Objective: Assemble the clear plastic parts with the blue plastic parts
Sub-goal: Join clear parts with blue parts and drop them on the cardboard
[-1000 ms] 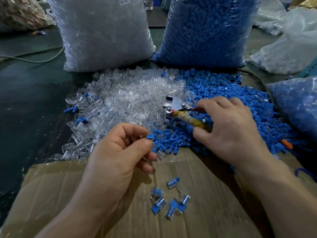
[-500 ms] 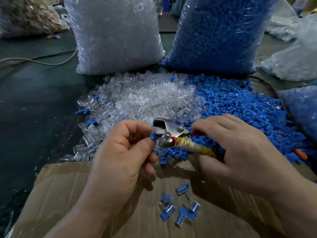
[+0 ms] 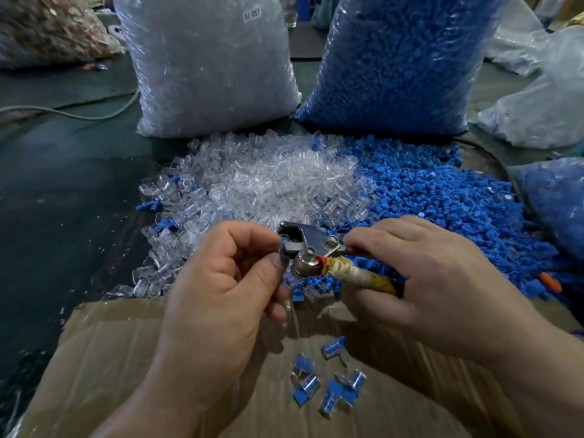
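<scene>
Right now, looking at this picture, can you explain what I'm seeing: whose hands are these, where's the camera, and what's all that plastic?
No machine here: a person works with bare hands, filmed by a camera on their head looking down. The right hand grips a metal tool by its wrapped handle. The left hand pinches a small blue piece at the tool's tip. Behind lie a pile of clear parts and a pile of blue parts. Joined pieces lie on the cardboard.
</scene>
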`<action>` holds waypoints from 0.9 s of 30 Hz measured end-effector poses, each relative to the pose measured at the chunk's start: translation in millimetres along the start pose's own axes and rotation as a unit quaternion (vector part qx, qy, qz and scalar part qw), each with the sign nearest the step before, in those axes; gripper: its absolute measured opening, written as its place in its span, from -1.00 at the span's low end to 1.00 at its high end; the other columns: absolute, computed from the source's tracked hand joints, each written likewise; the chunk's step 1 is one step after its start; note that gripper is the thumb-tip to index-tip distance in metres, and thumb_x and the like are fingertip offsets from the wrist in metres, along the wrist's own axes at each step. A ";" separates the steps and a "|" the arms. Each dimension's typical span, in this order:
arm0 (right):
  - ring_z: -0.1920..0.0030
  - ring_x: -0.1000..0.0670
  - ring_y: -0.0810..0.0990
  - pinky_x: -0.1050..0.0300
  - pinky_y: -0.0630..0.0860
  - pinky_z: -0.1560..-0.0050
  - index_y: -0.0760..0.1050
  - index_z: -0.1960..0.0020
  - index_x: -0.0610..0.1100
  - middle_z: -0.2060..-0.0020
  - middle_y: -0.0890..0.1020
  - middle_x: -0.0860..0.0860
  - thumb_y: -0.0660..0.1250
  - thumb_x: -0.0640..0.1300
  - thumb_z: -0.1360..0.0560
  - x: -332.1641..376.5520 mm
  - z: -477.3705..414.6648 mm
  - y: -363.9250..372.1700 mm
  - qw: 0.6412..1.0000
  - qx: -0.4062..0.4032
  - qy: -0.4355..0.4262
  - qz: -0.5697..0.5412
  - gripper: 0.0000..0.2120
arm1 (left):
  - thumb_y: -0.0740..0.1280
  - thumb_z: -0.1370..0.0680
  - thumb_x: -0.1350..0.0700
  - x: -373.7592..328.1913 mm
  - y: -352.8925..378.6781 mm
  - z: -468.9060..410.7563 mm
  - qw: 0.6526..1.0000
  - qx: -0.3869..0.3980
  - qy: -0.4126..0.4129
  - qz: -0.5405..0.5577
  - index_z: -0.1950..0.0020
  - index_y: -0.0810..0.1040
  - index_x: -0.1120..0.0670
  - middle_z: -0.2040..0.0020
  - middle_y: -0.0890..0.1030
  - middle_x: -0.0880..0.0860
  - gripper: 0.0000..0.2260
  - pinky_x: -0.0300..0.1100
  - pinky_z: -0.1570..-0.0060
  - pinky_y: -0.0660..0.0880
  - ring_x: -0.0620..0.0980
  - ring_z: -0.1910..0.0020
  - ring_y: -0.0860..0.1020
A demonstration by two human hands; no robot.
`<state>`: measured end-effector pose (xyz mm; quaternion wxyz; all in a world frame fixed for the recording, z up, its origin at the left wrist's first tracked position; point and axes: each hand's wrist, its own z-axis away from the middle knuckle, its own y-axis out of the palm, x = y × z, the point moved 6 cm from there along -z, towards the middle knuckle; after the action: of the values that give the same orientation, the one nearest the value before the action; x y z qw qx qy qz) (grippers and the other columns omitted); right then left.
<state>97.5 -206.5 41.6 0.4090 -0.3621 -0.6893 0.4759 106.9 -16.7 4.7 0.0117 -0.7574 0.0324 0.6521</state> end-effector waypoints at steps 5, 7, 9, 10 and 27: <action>0.17 0.06 0.55 0.13 0.48 0.20 0.59 -0.15 0.03 0.17 0.59 0.15 0.18 0.22 -0.38 2.2 0.0 -2.4 1.000 -0.003 0.012 -0.006 -0.53 | 0.36 -0.41 0.10 -2.7 0.0 0.3 1.000 -0.001 0.002 0.015 0.11 0.61 -0.12 0.28 0.64 0.11 -0.87 -0.26 0.44 0.54 -0.03 0.39 0.60; 0.15 0.08 0.54 0.12 0.51 0.17 0.59 -0.15 0.04 0.16 0.59 0.17 0.19 0.23 -0.38 1.9 0.7 -2.4 1.000 -0.005 0.012 -0.009 -0.54 | 0.36 -0.42 0.09 -2.5 0.1 0.6 1.000 0.004 0.005 0.002 0.10 0.61 -0.13 0.26 0.64 0.10 -0.87 -0.25 0.43 0.55 -0.03 0.38 0.61; 0.12 0.11 0.53 0.12 0.52 0.12 0.56 -0.16 0.07 0.13 0.58 0.20 0.20 0.25 -0.39 -0.1 2.0 -1.8 1.000 -0.004 0.016 -0.015 -0.56 | 0.36 -0.42 0.08 -3.3 0.7 1.6 1.000 0.001 0.007 -0.010 0.11 0.61 -0.16 0.25 0.65 0.07 -0.87 -0.24 0.42 0.55 -0.03 0.37 0.62; 0.10 0.11 0.52 0.14 0.51 0.10 0.55 -0.16 0.08 0.12 0.57 0.21 0.21 0.26 -0.39 -2.5 3.0 -1.8 1.000 -0.004 0.022 -0.014 -0.56 | 0.36 -0.44 0.08 -3.8 0.0 1.4 1.000 -0.006 0.005 -0.015 0.12 0.61 -0.16 0.24 0.65 0.05 -0.87 -0.24 0.42 0.55 -0.04 0.37 0.62; -0.05 0.02 0.48 -0.06 0.45 -0.11 0.54 -0.15 0.02 -0.02 0.59 0.09 0.15 0.31 -0.47 -1.3 -5.7 -1.7 0.994 -0.087 0.054 0.042 -0.53 | 0.39 -0.54 0.30 7.5 13.6 9.4 0.992 0.008 -0.107 -0.060 0.16 0.62 -0.03 0.45 0.60 0.07 -0.78 -0.30 0.56 0.47 -0.07 0.54 0.51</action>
<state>103.0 -206.0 44.2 0.3917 -0.4501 -0.6893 0.4109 97.9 -29.9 -3.8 0.0597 -0.6838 -0.0093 0.7272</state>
